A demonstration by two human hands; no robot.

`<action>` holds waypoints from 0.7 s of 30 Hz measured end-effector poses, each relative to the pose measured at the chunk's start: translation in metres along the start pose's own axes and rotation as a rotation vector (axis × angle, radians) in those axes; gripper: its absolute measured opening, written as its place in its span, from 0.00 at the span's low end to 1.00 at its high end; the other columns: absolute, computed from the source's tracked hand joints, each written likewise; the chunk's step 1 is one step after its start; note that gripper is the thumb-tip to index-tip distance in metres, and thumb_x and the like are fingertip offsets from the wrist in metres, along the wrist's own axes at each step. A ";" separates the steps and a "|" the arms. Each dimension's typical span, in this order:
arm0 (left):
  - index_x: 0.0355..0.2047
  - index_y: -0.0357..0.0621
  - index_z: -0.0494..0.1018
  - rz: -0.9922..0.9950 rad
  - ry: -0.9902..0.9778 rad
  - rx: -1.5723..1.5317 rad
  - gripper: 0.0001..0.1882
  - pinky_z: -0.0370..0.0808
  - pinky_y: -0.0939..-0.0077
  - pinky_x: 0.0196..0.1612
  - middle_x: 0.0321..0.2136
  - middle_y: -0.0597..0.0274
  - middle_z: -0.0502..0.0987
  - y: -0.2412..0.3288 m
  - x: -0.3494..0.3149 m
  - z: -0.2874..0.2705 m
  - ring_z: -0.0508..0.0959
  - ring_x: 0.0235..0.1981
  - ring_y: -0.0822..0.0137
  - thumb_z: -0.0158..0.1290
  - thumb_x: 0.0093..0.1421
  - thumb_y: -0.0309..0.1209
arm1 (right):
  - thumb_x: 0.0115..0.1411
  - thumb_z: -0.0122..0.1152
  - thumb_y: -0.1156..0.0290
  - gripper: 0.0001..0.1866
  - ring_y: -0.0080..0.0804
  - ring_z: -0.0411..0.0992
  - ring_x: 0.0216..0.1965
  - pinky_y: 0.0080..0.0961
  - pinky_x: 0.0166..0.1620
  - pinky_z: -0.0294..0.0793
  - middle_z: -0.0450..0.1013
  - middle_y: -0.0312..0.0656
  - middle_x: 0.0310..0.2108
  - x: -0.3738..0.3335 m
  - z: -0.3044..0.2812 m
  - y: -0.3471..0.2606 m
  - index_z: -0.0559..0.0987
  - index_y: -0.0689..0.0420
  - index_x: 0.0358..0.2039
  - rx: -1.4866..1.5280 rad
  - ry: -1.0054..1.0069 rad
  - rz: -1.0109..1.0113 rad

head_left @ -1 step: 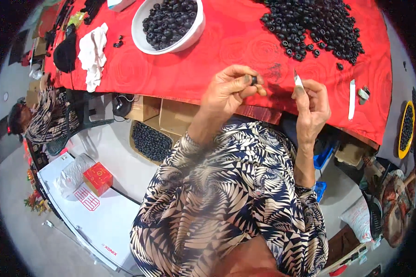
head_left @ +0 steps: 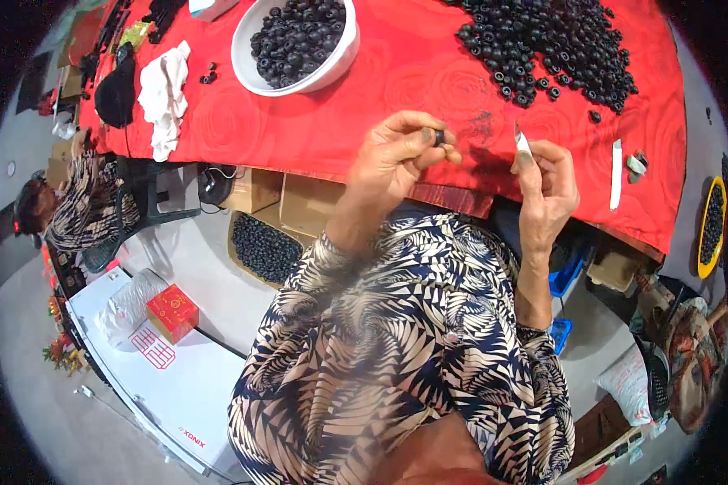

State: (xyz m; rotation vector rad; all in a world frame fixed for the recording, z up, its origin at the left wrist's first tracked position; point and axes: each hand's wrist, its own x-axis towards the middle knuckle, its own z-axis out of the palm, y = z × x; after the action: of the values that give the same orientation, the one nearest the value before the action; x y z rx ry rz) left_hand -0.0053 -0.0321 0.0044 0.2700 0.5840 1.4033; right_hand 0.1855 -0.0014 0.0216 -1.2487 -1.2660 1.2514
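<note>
One knife (head_left: 522, 144), apparently one black piece (head_left: 439, 138)

A crumpled white cloth (head_left: 163, 101) lies beside a black item (head_left: 115, 97) on the far left of a red-draped tabletop (head_left: 239, 133). At near left, a red box (head_left: 172, 314) sits beside clear plastic wrapping (head_left: 129, 305) on a white surface (head_left: 141, 396), while a white sack (head_left: 625, 381) rests at near right, well apart from them.
</note>
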 end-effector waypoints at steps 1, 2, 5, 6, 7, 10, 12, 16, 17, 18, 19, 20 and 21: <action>0.35 0.34 0.70 0.042 0.020 0.057 0.07 0.77 0.75 0.36 0.32 0.50 0.74 0.008 -0.002 0.003 0.77 0.31 0.56 0.47 0.55 0.21 | 0.52 0.57 0.75 0.11 0.21 0.69 0.28 0.16 0.32 0.68 0.71 0.38 0.27 0.000 -0.001 0.001 0.70 0.64 0.35 0.006 0.002 -0.003; 0.35 0.34 0.70 0.042 0.018 0.063 0.07 0.77 0.75 0.36 0.32 0.50 0.74 0.018 -0.001 0.004 0.77 0.31 0.56 0.47 0.55 0.21 | 0.52 0.58 0.75 0.11 0.20 0.69 0.28 0.16 0.32 0.68 0.71 0.38 0.27 -0.001 -0.001 0.003 0.70 0.64 0.35 0.011 0.004 -0.012; 0.30 0.36 0.72 0.246 0.064 0.218 0.05 0.75 0.75 0.35 0.31 0.50 0.74 0.048 0.002 0.009 0.76 0.30 0.57 0.48 0.53 0.19 | 0.52 0.58 0.75 0.11 0.20 0.69 0.28 0.16 0.32 0.68 0.71 0.38 0.28 -0.002 -0.004 0.005 0.70 0.63 0.35 0.014 0.006 -0.005; 0.29 0.37 0.72 0.263 0.134 0.297 0.05 0.76 0.76 0.33 0.30 0.50 0.75 0.061 0.003 0.012 0.77 0.29 0.58 0.48 0.53 0.18 | 0.52 0.58 0.74 0.11 0.20 0.69 0.29 0.16 0.32 0.68 0.71 0.38 0.28 -0.003 -0.006 0.005 0.70 0.63 0.35 0.012 0.003 0.015; 0.29 0.36 0.72 0.361 0.161 0.424 0.05 0.76 0.77 0.31 0.30 0.50 0.75 0.075 0.005 0.012 0.77 0.29 0.59 0.48 0.53 0.18 | 0.52 0.58 0.74 0.11 0.20 0.69 0.29 0.16 0.32 0.68 0.71 0.38 0.28 -0.003 -0.005 0.003 0.70 0.63 0.35 0.019 0.003 0.012; 0.28 0.34 0.72 0.666 0.360 0.977 0.03 0.77 0.79 0.29 0.28 0.53 0.76 0.108 0.013 0.026 0.78 0.27 0.64 0.49 0.52 0.17 | 0.52 0.59 0.75 0.10 0.20 0.69 0.29 0.16 0.32 0.68 0.71 0.38 0.28 -0.003 -0.005 0.001 0.70 0.63 0.34 0.023 0.006 0.009; 0.28 0.34 0.72 0.811 0.360 1.075 0.03 0.75 0.82 0.31 0.28 0.57 0.77 0.127 0.024 0.012 0.77 0.28 0.70 0.52 0.50 0.18 | 0.51 0.59 0.76 0.10 0.19 0.69 0.29 0.15 0.32 0.67 0.72 0.37 0.28 -0.004 -0.006 0.000 0.71 0.63 0.34 0.042 0.013 0.019; 0.30 0.36 0.74 0.969 0.417 1.460 0.07 0.71 0.84 0.32 0.24 0.63 0.77 0.158 0.050 -0.023 0.75 0.27 0.75 0.56 0.48 0.20 | 0.51 0.59 0.76 0.09 0.17 0.68 0.27 0.14 0.30 0.66 0.72 0.36 0.27 -0.002 -0.005 0.006 0.71 0.62 0.33 0.102 0.021 -0.019; 0.30 0.36 0.75 0.929 0.481 1.523 0.08 0.71 0.84 0.32 0.25 0.63 0.77 0.157 0.053 -0.025 0.75 0.27 0.75 0.56 0.47 0.21 | 0.51 0.59 0.76 0.09 0.17 0.67 0.27 0.13 0.29 0.66 0.72 0.35 0.27 -0.002 -0.007 0.005 0.71 0.62 0.32 0.087 0.023 -0.021; 0.31 0.36 0.75 0.900 0.559 1.597 0.08 0.71 0.84 0.33 0.26 0.63 0.77 0.159 0.047 -0.015 0.75 0.27 0.75 0.56 0.47 0.22 | 0.51 0.60 0.76 0.09 0.16 0.67 0.26 0.13 0.28 0.66 0.71 0.35 0.26 -0.001 -0.005 0.002 0.71 0.62 0.32 0.086 0.009 -0.026; 0.32 0.38 0.75 0.927 0.548 1.640 0.10 0.72 0.84 0.32 0.28 0.62 0.77 0.156 0.049 -0.009 0.75 0.28 0.74 0.58 0.47 0.23 | 0.51 0.60 0.76 0.09 0.15 0.67 0.25 0.13 0.27 0.65 0.72 0.34 0.24 0.000 -0.005 0.000 0.71 0.62 0.32 0.094 0.021 -0.026; 0.32 0.38 0.75 1.015 0.468 1.671 0.09 0.72 0.84 0.33 0.28 0.62 0.77 0.148 0.049 -0.001 0.75 0.28 0.75 0.57 0.48 0.23 | 0.51 0.60 0.76 0.09 0.15 0.67 0.25 0.13 0.27 0.65 0.72 0.34 0.24 0.000 -0.008 0.001 0.71 0.62 0.32 0.080 0.042 -0.022; 0.32 0.38 0.75 1.007 0.400 1.630 0.08 0.71 0.84 0.33 0.28 0.62 0.76 0.137 0.049 0.007 0.75 0.29 0.75 0.56 0.49 0.22 | 0.52 0.58 0.77 0.08 0.17 0.68 0.26 0.13 0.28 0.66 0.72 0.36 0.25 -0.001 -0.011 0.002 0.71 0.63 0.33 0.038 0.031 -0.036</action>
State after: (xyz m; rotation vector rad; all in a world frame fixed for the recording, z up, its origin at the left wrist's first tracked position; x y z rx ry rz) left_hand -0.1141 0.0400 0.0692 1.7862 2.0568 1.5647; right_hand 0.1968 -0.0014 0.0199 -1.2085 -1.2313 1.2203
